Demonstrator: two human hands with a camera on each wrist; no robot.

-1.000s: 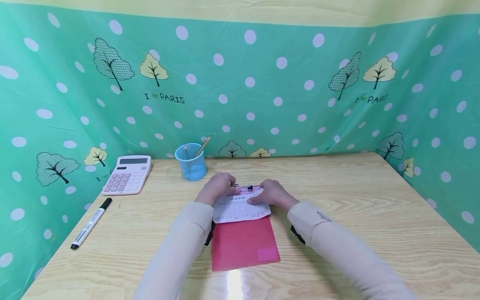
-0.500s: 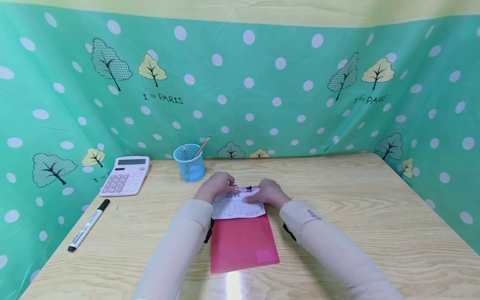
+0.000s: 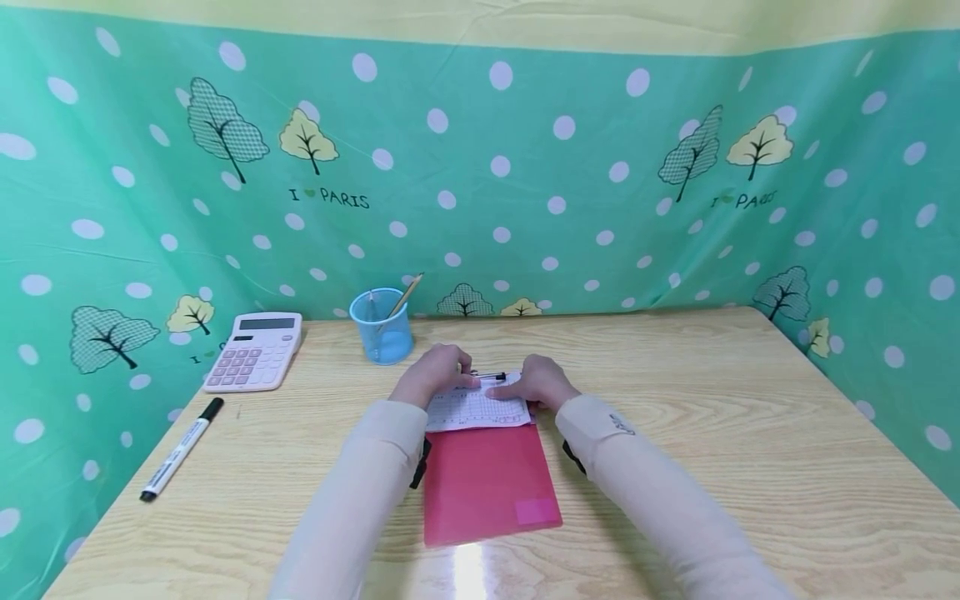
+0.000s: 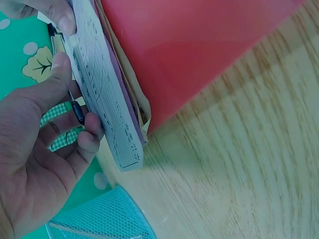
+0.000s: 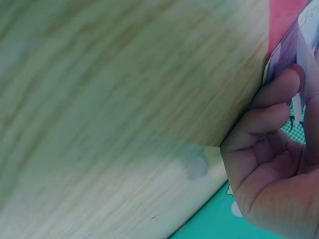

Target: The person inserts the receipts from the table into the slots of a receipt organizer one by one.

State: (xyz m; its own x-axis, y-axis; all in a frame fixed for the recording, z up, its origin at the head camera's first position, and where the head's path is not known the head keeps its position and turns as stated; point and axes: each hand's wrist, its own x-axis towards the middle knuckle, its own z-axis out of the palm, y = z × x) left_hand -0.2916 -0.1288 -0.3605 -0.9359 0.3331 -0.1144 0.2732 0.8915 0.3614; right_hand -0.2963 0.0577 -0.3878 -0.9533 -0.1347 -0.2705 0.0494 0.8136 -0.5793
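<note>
A red folder (image 3: 487,492) lies on the table in front of the person. Over its far end is a white printed paper slip (image 3: 471,413), with purple (image 4: 121,79) and tan sheets showing under it in the left wrist view. A metal clip (image 3: 491,376) with black ends runs along the slip's far edge. My left hand (image 3: 435,373) pinches the clip's left end, its fingertips right at the paper's edge. My right hand (image 3: 543,383) grips the slip's right side, thumb on top and curled fingers (image 5: 279,89) beneath.
A blue mesh pen cup (image 3: 382,329) holding pencils stands behind the left hand. Far left are a pink calculator (image 3: 253,352) and a black-capped marker (image 3: 180,450). A green dotted curtain (image 3: 480,192) hangs along the table's back and sides.
The slip has shifted away from the person toward the clip, and its raised right corner now lies lower. The right hand moved slightly left with it; the left hand stayed at the clip.
</note>
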